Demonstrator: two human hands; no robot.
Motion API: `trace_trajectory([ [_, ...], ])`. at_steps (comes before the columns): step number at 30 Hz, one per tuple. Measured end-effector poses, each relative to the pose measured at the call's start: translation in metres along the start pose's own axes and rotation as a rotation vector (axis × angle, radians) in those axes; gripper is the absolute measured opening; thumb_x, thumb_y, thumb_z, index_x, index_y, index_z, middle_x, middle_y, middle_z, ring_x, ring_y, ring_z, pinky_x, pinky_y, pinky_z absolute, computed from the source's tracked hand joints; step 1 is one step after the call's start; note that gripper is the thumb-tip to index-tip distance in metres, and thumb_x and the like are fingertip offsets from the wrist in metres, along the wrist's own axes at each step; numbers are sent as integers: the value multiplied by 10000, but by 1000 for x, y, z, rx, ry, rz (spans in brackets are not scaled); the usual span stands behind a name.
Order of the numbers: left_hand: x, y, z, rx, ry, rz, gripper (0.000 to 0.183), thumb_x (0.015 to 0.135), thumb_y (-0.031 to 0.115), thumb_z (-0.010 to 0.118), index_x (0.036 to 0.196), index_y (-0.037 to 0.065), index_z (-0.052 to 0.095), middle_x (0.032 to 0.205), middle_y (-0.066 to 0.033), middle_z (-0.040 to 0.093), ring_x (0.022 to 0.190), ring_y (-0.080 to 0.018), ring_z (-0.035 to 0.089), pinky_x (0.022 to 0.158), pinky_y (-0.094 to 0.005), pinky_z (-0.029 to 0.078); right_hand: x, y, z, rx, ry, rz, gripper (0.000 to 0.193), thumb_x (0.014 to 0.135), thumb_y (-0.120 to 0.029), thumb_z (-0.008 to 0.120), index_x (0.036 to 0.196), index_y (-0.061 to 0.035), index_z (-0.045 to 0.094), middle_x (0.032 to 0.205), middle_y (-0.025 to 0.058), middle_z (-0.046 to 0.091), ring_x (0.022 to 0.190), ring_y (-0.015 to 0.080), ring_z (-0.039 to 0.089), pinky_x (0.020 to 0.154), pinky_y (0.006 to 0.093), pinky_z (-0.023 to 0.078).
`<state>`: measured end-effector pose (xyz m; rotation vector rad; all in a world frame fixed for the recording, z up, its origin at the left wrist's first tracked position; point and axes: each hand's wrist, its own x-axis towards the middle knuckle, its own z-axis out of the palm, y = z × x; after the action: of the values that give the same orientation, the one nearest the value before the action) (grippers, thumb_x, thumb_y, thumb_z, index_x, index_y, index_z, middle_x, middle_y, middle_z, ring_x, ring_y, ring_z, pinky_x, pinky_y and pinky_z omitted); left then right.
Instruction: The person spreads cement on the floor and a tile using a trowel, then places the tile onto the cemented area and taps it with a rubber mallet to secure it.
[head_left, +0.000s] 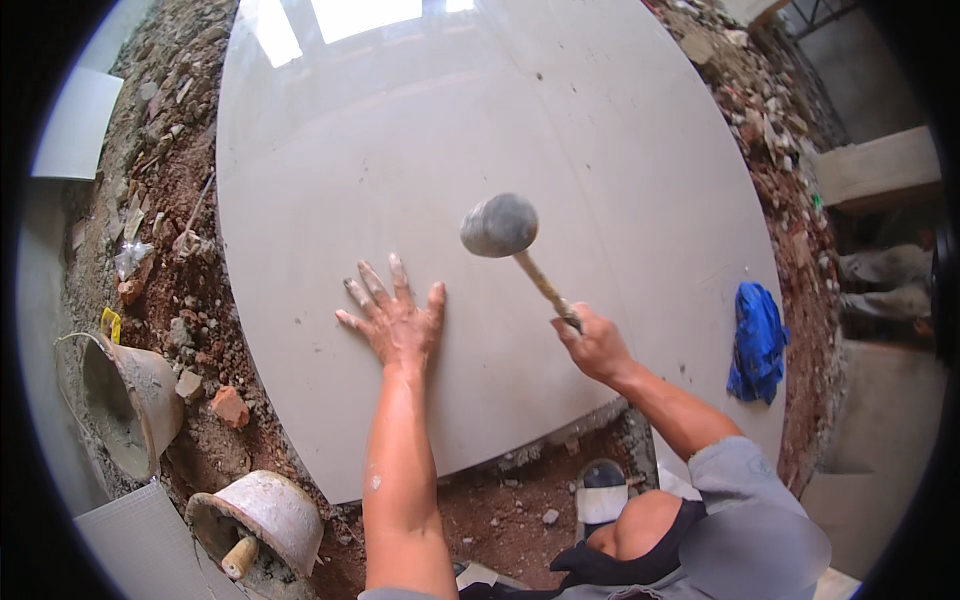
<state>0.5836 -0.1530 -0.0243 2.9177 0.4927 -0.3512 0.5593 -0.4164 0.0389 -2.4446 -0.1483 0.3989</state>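
Observation:
A large pale, glossy floor tile [330,200] spreads out in front of me, with light glaring off its far end. My left hand [398,322] lies flat on it, fingers spread and dusted with whitish dirt. In my right hand [597,345] is the wooden handle of a rubber mallet [500,225]; the fingers wrap round it. The mallet's dark grey head is a little blurred and sits ahead of the right hand, over the tile. Whether the head touches the surface I cannot tell. A crumpled blue cloth [757,345] rests near the tile's right edge.
At lower left, a mortar-smeared bucket [155,395] lies tipped over; near it another bucket [290,505] holds a tool with a wooden handle [240,558]. Rubble and reddish soil [185,290] flank the tile. A brick lump [230,407] lies beside the buckets. Another person's legs [885,280] show at far right.

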Motion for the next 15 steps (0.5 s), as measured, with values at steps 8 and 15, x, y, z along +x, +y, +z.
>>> trace_trajectory([
  [8, 14, -1, -5, 10, 45, -2, 854, 849, 728, 383, 1527, 236, 218, 1588, -192, 55, 1459, -403, 18, 1076, -708, -34, 42, -15, -6, -115, 27, 34, 331, 967, -364, 549, 960, -33, 560, 619, 140, 547, 550, 313, 583, 535, 402, 472],
  [15, 39, -7, -10, -52, 71, 13, 844, 836, 731, 405, 1515, 254, 253, 1589, -162, 75, 1463, -380, 37, 1093, -693, -37, 78, -35, -2, 351, 244, -284, 315, 975, -322, 555, 938, -10, 530, 599, 112, 529, 521, 256, 550, 510, 365, 450],
])
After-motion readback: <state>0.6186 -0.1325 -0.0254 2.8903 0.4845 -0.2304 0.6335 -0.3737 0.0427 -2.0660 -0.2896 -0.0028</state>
